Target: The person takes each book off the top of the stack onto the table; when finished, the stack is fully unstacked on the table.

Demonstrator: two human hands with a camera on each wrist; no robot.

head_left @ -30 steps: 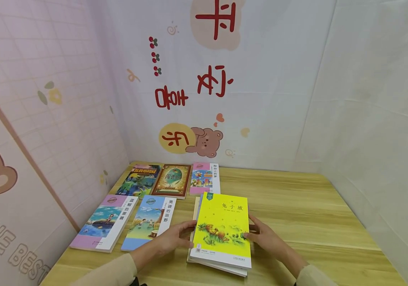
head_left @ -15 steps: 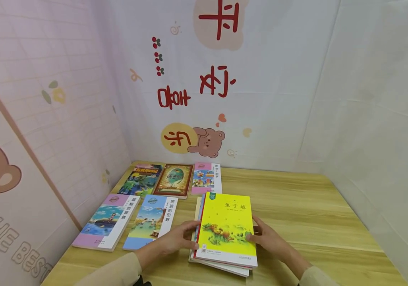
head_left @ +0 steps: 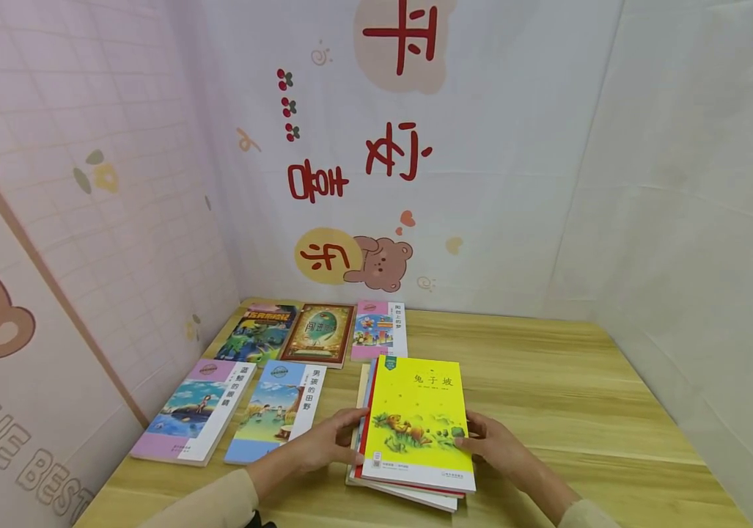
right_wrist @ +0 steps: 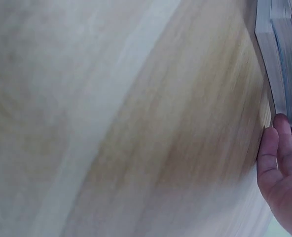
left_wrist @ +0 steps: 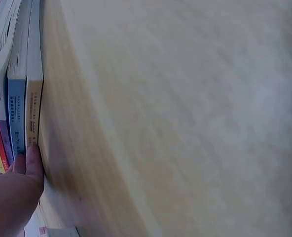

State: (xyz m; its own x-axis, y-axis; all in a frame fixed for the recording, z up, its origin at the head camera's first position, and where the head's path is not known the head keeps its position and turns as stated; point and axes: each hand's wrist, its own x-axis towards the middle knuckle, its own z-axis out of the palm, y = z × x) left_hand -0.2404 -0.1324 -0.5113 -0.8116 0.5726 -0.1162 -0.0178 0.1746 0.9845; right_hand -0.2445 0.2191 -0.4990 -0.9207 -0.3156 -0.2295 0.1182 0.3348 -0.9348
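A stack of several paperback books lies on the table in front of me, with a yellow book [head_left: 419,407] on top. Its books are unevenly lined up. My left hand [head_left: 323,442] touches the stack's left side; in the left wrist view its fingertips meet the blue spine [left_wrist: 17,108] and the beige spine [left_wrist: 34,111] at the bottom. On the opposite side, my right hand [head_left: 501,449] rests its thumb on the yellow cover's edge. The right wrist view has its extended fingers [right_wrist: 268,153] against the page edges [right_wrist: 283,74].
Left of the stack lie a pink-and-white book [head_left: 194,411] and a blue-and-white book [head_left: 277,411]. Behind them sit a dark green book [head_left: 260,334], a brown framed-cover book [head_left: 317,334] and another pink book [head_left: 376,330]. Printed cloth [head_left: 482,183] hangs around the wooden table [head_left: 548,367].
The yellow book has shifted slightly right over the lower books, and a red spine now shows along its left edge. Both hands stay at the stack's sides.
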